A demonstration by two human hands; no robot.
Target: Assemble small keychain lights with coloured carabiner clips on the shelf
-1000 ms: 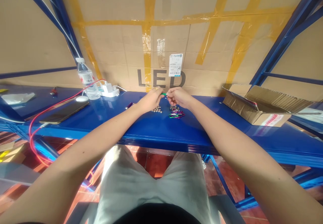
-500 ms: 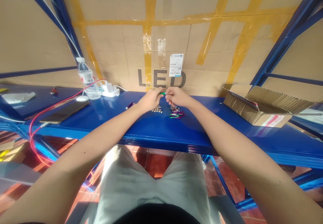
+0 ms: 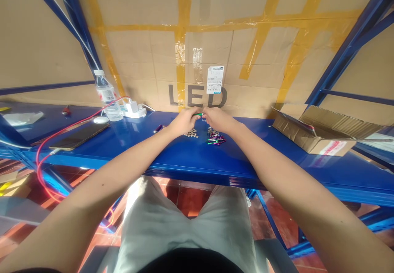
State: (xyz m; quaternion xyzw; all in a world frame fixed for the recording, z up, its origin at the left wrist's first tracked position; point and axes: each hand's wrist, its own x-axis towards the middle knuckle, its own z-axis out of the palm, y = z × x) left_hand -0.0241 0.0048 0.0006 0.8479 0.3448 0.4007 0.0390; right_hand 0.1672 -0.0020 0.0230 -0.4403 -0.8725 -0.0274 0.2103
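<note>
Over the back of the blue shelf [image 3: 184, 158], my left hand [image 3: 184, 121] is closed on a slim green metallic piece [image 3: 199, 114], most of it covered by the fingers. My right hand [image 3: 218, 119] is pinched at the piece's right end; what its fingertips hold is hidden. Small shiny metal parts [image 3: 192, 133] lie in a heap beside my left hand. Below my right hand is a pile of purple and green carabiner-like clips [image 3: 216, 139], with more small metal parts behind it. Left of my left wrist lies a purple tube-shaped piece [image 3: 158, 128].
At the left stand a water bottle [image 3: 108, 96] and a white power strip [image 3: 134, 111]. A phone [image 3: 78, 135] with a red cable [image 3: 38, 158] lies nearer the front. To the right sits an open cardboard box [image 3: 314, 131]. A large taped carton [image 3: 147, 55] closes off the back.
My right hand has turned slightly, and its fingers now curl closer around the green piece's end, hiding the silver bit seen there earlier. My left hand has barely moved.
</note>
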